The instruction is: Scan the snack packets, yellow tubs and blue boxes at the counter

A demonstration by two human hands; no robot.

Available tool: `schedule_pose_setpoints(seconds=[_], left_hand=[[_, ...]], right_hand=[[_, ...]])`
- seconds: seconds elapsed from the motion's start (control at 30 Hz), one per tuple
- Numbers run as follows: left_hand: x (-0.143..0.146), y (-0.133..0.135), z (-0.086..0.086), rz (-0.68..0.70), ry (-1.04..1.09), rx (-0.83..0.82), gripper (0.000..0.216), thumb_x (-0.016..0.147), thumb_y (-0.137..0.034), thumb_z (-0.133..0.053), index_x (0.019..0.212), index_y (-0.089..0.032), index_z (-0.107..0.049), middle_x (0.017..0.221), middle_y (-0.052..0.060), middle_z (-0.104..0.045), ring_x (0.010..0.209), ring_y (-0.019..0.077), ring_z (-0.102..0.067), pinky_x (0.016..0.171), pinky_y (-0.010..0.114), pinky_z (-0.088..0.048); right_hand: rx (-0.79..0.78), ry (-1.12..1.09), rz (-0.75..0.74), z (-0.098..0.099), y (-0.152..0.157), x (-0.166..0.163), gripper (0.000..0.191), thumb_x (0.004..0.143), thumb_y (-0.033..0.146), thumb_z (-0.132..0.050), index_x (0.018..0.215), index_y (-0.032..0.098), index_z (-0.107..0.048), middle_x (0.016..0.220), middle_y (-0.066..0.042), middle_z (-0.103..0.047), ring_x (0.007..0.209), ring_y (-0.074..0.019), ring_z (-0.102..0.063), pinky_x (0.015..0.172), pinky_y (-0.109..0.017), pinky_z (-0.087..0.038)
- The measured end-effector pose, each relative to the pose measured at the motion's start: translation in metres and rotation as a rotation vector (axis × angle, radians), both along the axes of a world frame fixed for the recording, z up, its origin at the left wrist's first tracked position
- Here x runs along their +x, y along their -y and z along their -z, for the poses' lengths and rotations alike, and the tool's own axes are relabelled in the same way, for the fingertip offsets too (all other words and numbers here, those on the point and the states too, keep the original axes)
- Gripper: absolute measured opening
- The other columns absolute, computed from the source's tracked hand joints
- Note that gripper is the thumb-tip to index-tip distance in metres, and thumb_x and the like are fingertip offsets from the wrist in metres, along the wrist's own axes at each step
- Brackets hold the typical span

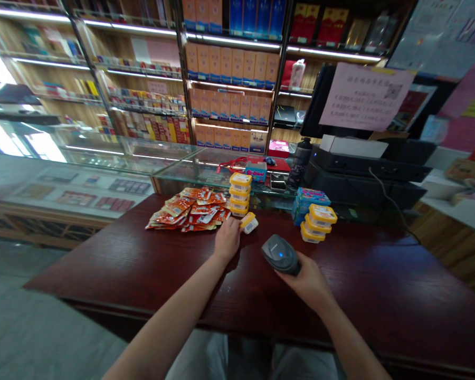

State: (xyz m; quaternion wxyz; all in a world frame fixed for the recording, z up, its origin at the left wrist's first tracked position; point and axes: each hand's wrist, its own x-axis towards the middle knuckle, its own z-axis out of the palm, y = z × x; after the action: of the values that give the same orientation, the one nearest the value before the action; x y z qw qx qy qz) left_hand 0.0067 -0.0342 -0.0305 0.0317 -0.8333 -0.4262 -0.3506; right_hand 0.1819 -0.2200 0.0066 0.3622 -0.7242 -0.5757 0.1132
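1. The person's left hand [227,238] grasps a small yellow-lidded tub [249,222] by its near end, fingers closed on it. The tub is tilted, its white labelled side turned towards the scanner, and it is low over the dark red counter [142,264], near the middle of the counter's far edge. Whether it touches the wood cannot be told
2. The right hand [309,282] is clenched round the handle of a grey handheld scanner [280,254]. The scanner's head shows a small blue light and faces away from the person. Scanner and tub are near each other but apart
3. Just behind the held tub, a tall stack of yellow tubs [239,194] stands at the counter's far edge, against the glass display case [103,158]
4. A heap of orange packets [190,210] lies to the left of that stack, just beside it
5. Further right along the far edge, a lower stack of tubs [316,221] rests against some blue boxes [312,199]
6. A black bottle [300,161] stands on the glass case, beside a black till [364,179]
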Motion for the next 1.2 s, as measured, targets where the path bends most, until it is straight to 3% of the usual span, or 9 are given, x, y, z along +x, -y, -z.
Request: schedule_pose_setpoints(seconds=[0.23,0.4,0.6,0.73,0.87,1.07,1.2], left_hand=[[0.001,0.004,-0.004,-0.007,-0.018,-0.023,0.012,0.089,-0.021,-0.051,0.099,-0.018,-0.057,0.097,0.008,-0.06,0.093,0.0206,-0.056,0.084,0.033,-0.047],[0.0,0.004,-0.004,0.017,-0.007,-0.012,0.012,0.089,-0.02,-0.05,0.1,-0.019,-0.057,0.098,0.007,-0.06,0.093,0.0196,-0.056,0.085,0.032,-0.047],[-0.002,0.004,-0.004,0.062,0.069,-0.041,0.011,0.088,-0.016,-0.05,0.098,-0.017,-0.055,0.097,0.008,-0.058,0.093,0.0206,-0.055,0.088,0.034,-0.047],[-0.002,0.001,-0.002,0.131,0.094,-0.032,0.012,0.087,-0.014,-0.049,0.098,-0.017,-0.054,0.1,0.008,-0.057,0.097,0.0208,-0.054,0.09,0.035,-0.047],[-0.001,-0.003,0.001,0.188,0.08,-0.017,0.015,0.087,-0.011,-0.045,0.098,-0.017,-0.054,0.101,0.008,-0.056,0.099,0.02,-0.054,0.093,0.035,-0.047],[0.004,-0.007,-0.004,0.285,0.036,0.056,0.016,0.089,-0.015,-0.044,0.101,-0.017,-0.054,0.103,0.009,-0.055,0.101,0.0204,-0.054,0.092,0.035,-0.048],[0.024,-0.007,-0.022,0.362,0.044,0.157,0.017,0.089,-0.015,-0.045,0.102,-0.017,-0.055,0.101,0.009,-0.056,0.097,0.0206,-0.055,0.089,0.037,-0.049]], right_hand=[[-0.007,0.031,-0.012,0.004,-0.002,0.003,0.031,0.073,0.038,-0.067,0.099,0.021,-0.069,0.085,-0.007,-0.073,0.077,-0.0233,-0.068,0.066,-0.029,-0.05],[-0.014,0.088,-0.017,-0.004,0.005,0.0,0.033,0.074,0.04,-0.067,0.102,0.023,-0.067,0.086,-0.006,-0.073,0.079,-0.0226,-0.068,0.065,-0.028,-0.048],[-0.105,0.192,-0.007,-0.009,0.012,0.01,0.022,0.075,0.034,-0.064,0.094,0.024,-0.065,0.085,-0.004,-0.072,0.081,-0.0222,-0.067,0.066,-0.027,-0.043],[-0.181,0.412,0.059,0.005,0.019,0.036,0.026,0.074,0.027,-0.061,0.1,0.023,-0.063,0.09,-0.003,-0.072,0.08,-0.0217,-0.067,0.065,-0.027,-0.039],[-0.159,0.559,0.08,0.027,0.029,0.06,0.032,0.072,0.019,-0.056,0.104,0.02,-0.062,0.095,-0.005,-0.07,0.083,-0.0221,-0.065,0.07,-0.029,-0.04],[-0.079,0.575,0.13,0.04,0.035,0.066,0.025,0.075,0.021,-0.055,0.098,0.021,-0.062,0.092,-0.004,-0.069,0.084,-0.0204,-0.062,0.073,-0.028,-0.039],[-0.113,0.541,0.134,0.037,0.033,0.064,0.03,0.073,0.02,-0.055,0.102,0.02,-0.061,0.094,-0.004,-0.068,0.086,-0.02,-0.061,0.074,-0.027,-0.038]])
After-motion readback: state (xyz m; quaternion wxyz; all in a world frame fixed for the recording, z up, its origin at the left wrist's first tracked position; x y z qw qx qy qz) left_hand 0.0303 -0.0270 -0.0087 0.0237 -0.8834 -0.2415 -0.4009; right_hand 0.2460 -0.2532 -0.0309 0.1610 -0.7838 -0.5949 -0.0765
